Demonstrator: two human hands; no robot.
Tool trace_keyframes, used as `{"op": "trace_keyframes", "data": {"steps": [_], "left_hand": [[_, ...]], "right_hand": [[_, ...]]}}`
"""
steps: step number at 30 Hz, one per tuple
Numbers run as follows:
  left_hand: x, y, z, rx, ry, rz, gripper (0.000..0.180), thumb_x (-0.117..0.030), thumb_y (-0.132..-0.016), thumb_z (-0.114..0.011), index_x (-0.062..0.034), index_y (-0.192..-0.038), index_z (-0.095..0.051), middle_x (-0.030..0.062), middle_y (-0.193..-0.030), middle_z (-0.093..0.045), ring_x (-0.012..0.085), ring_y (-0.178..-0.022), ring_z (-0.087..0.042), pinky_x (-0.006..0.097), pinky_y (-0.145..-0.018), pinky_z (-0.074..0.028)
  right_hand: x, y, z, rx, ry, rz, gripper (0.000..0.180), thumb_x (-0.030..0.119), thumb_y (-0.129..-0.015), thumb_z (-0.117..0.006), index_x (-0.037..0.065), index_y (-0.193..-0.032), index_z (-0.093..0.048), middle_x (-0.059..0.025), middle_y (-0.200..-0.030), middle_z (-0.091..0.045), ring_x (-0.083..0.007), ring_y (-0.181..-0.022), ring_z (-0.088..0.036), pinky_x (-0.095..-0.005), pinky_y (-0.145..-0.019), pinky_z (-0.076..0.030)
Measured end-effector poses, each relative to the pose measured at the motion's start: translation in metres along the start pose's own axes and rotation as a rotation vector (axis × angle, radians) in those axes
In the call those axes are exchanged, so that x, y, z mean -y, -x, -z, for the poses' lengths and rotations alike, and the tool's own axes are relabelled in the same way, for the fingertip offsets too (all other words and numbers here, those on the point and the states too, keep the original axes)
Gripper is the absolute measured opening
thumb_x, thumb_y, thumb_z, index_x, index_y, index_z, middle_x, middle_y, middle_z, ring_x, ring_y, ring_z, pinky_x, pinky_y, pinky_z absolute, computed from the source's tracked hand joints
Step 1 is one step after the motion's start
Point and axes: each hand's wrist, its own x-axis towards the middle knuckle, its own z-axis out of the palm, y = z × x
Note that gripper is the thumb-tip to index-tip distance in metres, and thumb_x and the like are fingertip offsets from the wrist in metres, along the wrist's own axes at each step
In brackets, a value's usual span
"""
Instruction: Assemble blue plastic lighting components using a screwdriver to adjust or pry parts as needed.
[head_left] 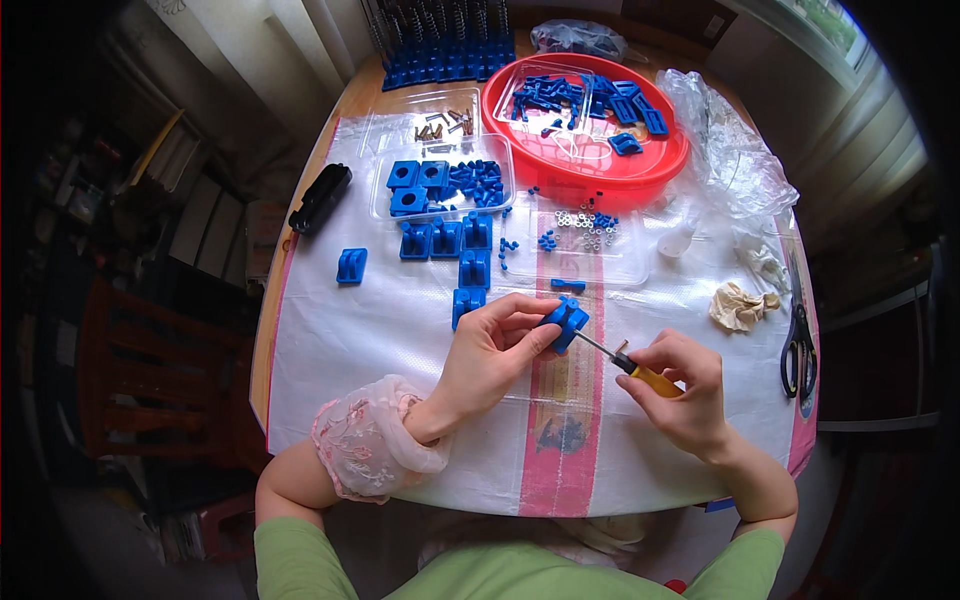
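Between the thumb and fingers of my left hand (482, 355) is a small blue plastic part (568, 316), held just above the table. My right hand (688, 390) is closed around a screwdriver (657, 382) with a yellow and black handle. Its thin metal shaft points left, and the tip reaches the blue part; whether it sits in a screw is hidden. A small brass-coloured piece (622, 347) shows beside the screwdriver, near my right fingertips. Just beyond the held part lies a small blue bar (568, 285).
Blue blocks (474, 268) stand in rows left of centre. Behind them is a clear tray (380, 195) of blue parts. A red basin (655, 175) stands at the back right. Scissors (797, 350) and crumpled paper (742, 306) lie right, a black case (320, 198) left.
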Motion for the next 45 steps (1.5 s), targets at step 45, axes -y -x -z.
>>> {"op": "trace_keyframes", "data": {"steps": [45], "left_hand": [[-0.003,0.002,-0.003,0.019,-0.082,0.003,0.027,-0.004,-0.1,-0.063,-0.0015,-0.127,-0.062,0.009,-0.108,-0.071,0.0159,-0.094,-0.072,0.023,-0.076,-0.059]], "right_hand": [[-0.008,0.001,-0.002,0.027,0.222,0.233,0.028,0.001,-0.078,-0.079,0.001,-0.103,-0.067,-0.011,-0.075,-0.067,-0.0267,-0.059,-0.065,-0.0356,-0.051,-0.049]]}}
